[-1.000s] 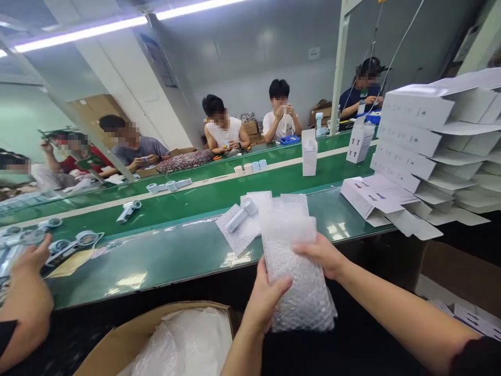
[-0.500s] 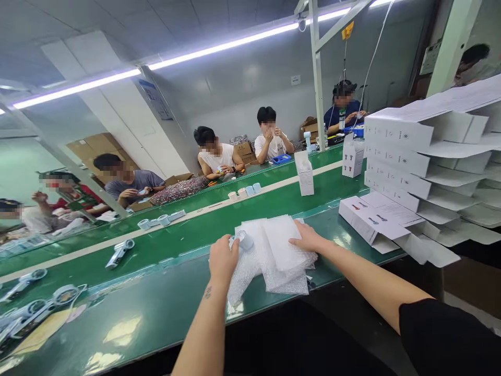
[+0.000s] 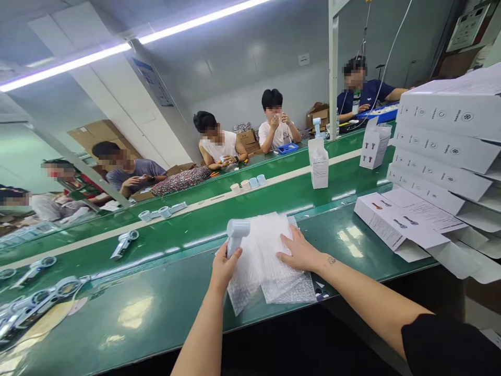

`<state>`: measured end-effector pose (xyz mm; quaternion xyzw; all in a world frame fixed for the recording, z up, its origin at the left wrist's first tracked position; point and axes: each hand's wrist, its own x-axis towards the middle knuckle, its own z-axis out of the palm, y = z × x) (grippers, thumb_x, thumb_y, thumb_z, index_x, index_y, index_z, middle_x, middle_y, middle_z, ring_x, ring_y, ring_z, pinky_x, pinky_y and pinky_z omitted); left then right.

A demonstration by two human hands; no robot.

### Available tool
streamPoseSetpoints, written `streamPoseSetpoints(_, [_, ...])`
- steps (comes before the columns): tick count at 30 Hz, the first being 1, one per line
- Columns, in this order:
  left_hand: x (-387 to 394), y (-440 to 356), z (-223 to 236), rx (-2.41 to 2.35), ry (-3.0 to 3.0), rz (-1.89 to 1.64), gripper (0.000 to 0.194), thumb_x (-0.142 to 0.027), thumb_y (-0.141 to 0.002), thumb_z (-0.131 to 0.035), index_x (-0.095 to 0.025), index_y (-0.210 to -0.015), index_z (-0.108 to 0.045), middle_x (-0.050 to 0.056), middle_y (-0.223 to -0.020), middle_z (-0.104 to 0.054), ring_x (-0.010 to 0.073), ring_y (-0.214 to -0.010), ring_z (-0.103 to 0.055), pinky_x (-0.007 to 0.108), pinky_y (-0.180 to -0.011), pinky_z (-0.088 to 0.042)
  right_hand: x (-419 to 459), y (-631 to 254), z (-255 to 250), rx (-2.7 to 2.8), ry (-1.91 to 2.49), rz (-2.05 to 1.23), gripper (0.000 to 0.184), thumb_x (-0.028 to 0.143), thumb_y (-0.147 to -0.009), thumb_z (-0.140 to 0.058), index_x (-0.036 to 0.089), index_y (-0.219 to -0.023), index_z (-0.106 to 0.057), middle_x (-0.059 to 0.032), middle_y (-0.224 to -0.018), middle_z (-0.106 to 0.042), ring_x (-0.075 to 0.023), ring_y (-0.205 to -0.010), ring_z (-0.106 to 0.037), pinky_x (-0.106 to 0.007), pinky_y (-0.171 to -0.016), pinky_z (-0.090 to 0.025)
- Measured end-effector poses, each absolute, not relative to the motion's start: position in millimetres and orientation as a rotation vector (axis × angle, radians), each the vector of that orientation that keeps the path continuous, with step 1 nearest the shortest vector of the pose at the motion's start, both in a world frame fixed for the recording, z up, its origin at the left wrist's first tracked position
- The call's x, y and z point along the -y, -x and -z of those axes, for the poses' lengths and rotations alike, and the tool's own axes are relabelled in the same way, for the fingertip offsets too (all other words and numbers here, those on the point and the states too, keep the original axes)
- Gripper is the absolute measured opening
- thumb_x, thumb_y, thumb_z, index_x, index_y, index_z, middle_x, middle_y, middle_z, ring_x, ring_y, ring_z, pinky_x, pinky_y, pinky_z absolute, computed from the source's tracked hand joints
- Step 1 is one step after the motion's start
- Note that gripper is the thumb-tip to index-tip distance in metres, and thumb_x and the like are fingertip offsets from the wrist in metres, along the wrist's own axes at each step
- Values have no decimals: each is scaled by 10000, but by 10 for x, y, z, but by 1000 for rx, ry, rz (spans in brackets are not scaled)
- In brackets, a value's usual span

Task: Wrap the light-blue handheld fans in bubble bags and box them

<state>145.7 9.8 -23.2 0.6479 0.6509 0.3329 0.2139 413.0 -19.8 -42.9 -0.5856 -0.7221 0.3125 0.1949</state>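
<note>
My left hand point(image 3: 226, 265) is wrapped round the handle of a light-blue handheld fan point(image 3: 238, 230), holding it upright with its round head on top. Beneath and beside it, a small pile of clear bubble-wrap bags point(image 3: 270, 256) lies on the green bench. My right hand point(image 3: 300, 250) rests on the right side of those bags, fingers spread. Past the right hand, a white printed box point(image 3: 381, 222) with pictures of such fans lies flat, its end flaps open.
Open white boxes point(image 3: 442, 141) are stacked high at right. Two upright boxes, one nearer the middle point(image 3: 320, 169), stand on the green conveyor point(image 3: 188, 235). Several fans point(image 3: 47, 295) lie at left. Blue and cream caps point(image 3: 253, 182) sit on the divider. Co-workers point(image 3: 217, 143) sit opposite.
My left hand has raised the fan from low over the bags to upright. My right hand has shifted slightly left and spread its fingers on the bags. The view has turned a little.
</note>
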Motion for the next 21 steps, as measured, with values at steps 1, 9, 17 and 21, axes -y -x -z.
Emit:
streamPoseSetpoints(1, [-148, -1494, 210, -1773, -1846, -895, 388, -445, -753, -551, -186, -1033, -619, 41, -939, -672, 227, -904, -604, 310, -821, -444, 189, -4140, 436, 2037, 1616, -884, 858, 666, -816, -482, 146, -1476, -307, -130, -1582, 92, -377, -1428, 121, -485, -1152, -30])
streamPoseSetpoints(9, [-363, -1666, 78, -1694, -2031, -723, 480, -321, -623, -712, -198, -1082, -642, 77, -1133, -656, 281, -1110, -537, 372, -986, -376, 251, -4295, 443, 1949, 1580, -890, 921, 701, -745, -553, 153, -1457, -351, -160, -1572, 4, -360, -1440, 22, -494, -1147, -107])
streamPoseSetpoints(17, [679, -1017, 190, -1987, -1818, -795, 555, -511, -715, -604, -165, -1145, -553, 115, -1190, -625, 284, -1124, -562, 395, -961, -440, 893, -4488, 41, 1633, 1287, -620, 343, 471, -863, -514, 190, -999, -655, -130, -1183, -584, -274, -1102, -553, -404, -924, -457])
streamPoseSetpoints(21, [1311, -992, 603, -1938, -2047, -691, 330, -409, -783, -564, -217, -1043, -633, 89, -1217, -637, 268, -1216, -518, 385, -1076, -352, 1311, -4199, -16, 1598, 1129, -1281, 241, 429, -864, -523, 199, -867, -593, 39, -549, -504, -110, -491, -514, -240, -503, -437])
